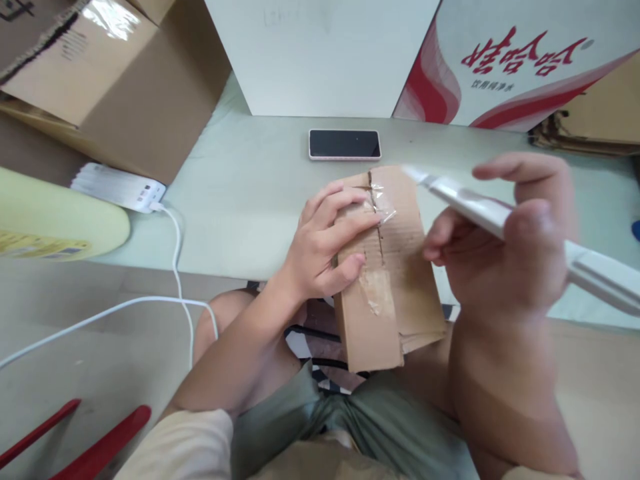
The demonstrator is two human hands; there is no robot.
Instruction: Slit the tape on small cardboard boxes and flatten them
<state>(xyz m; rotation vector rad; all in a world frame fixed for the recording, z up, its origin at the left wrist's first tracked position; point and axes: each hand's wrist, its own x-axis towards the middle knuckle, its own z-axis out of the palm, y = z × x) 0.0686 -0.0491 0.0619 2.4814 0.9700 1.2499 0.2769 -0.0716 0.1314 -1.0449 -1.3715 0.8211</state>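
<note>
A small brown cardboard box (413, 267) with clear tape across its seam lies at the table's front edge, its near end jutting over my lap. My left hand (330, 243) holds the box at its left side, fingers and thumb spread over the top. To the right, raised above the table, my right hand (515, 247) is closed around a slim white pen-shaped tool (470, 203). The tool's narrow tip points left, above the far right corner of the box. Blur keeps me from making out its exact kind.
A phone (345, 145) lies beyond the box, before a large white carton (325, 60). A printed carton (500, 73) stands right of it. At left are a big cardboard box (155, 87), a white power bank (117, 187) with a cable (177, 257), and a pale-green bottle (60, 210).
</note>
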